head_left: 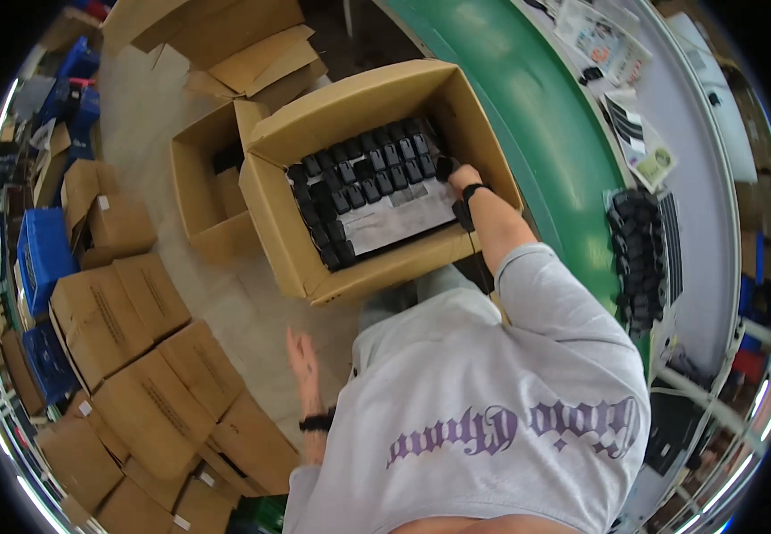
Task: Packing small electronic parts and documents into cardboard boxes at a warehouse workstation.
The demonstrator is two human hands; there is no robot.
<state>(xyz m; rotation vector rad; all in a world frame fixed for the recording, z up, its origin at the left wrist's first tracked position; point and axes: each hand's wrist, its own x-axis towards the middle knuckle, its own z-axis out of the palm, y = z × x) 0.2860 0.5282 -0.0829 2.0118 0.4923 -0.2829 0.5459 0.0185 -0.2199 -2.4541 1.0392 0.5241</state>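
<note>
Head view: the right hand (453,171) reaches into the open box (283,245), its fingers closed around 1 black part (445,165) at the right end of the back row. The other parts (363,173) lie in rows to the left of that hand, running along the box's long axis above a grey sheet (399,221). The left hand (301,356) hangs open and empty beside the body, well apart from the box. A heap (639,258) of like parts lies on the table (714,222) beyond the green belt (536,116).

Box walls (278,222) hem the packed black parts (363,173) (paper-covered middle (399,218) open).
</note>
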